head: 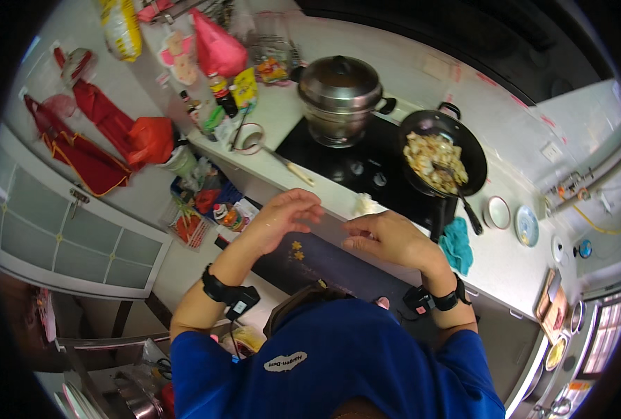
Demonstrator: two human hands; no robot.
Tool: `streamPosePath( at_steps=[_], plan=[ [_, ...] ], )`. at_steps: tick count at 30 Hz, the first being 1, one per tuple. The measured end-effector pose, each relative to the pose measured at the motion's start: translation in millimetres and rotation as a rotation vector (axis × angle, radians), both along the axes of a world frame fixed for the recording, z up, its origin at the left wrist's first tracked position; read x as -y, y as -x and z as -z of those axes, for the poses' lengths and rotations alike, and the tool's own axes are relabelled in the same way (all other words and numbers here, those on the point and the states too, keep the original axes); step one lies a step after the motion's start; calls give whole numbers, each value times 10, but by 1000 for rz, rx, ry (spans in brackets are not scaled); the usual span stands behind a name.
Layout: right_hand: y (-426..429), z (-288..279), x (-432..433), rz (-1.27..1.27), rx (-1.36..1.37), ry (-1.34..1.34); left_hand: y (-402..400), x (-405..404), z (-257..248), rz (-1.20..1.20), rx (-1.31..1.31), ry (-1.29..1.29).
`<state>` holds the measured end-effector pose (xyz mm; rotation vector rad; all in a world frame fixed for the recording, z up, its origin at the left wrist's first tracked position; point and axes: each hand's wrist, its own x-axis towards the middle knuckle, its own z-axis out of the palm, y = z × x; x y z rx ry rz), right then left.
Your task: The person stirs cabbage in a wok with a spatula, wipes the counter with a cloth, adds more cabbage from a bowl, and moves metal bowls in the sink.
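Observation:
My left hand (289,217) is held in the air in front of the counter edge, fingers loosely curved and holding nothing. Opposite it, my right hand (389,238) hovers at the stove's front edge with a gap between thumb and fingers. Just beyond the right hand lies a small crumpled white item (365,204), its kind unclear. A black wok (475,157) on the right of the hob holds browned, cut food pieces (433,160). Resting in it is a spatula whose dark handle (470,214) leans over the rim. A lidded steel steamer pot (339,105) stands on the left.
A utensil with a cream handle (300,173) lies by a red-rimmed bowl (248,139). A teal cloth (456,246), a bowl (497,212) and a plate (526,226) sit right of the wok. Farther right is a cutting board (554,309). Bottles (222,94) stand at the left.

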<state>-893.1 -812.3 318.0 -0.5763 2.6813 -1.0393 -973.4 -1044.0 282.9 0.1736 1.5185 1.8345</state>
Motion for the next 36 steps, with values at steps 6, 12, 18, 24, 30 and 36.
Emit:
streamPosePath(
  at_steps=[6, 12, 18, 24, 30, 36],
  plan=[
    [691, -437, 781, -175, -130, -127, 401, 1016, -532, 12, -76, 164],
    [1434, -1112, 1217, -339, -173, -329, 982, 1570, -1063, 114, -212, 337],
    [2437, -1647, 1569, -471, -253, -361, 1770, 1680, -1745, 197, -351, 517],
    [4031, -1693, 1977, -329, -240, -309, 2809, 1773, -1829, 111, -414, 510],
    [5370, -1451, 2322, -175, -232, -202, 4030, 2120, -1508, -82, -412, 446],
    [6428, -1187, 2745, 19, -414, -223, 5433, 2560, -1177, -392, -425, 217]
  ],
)
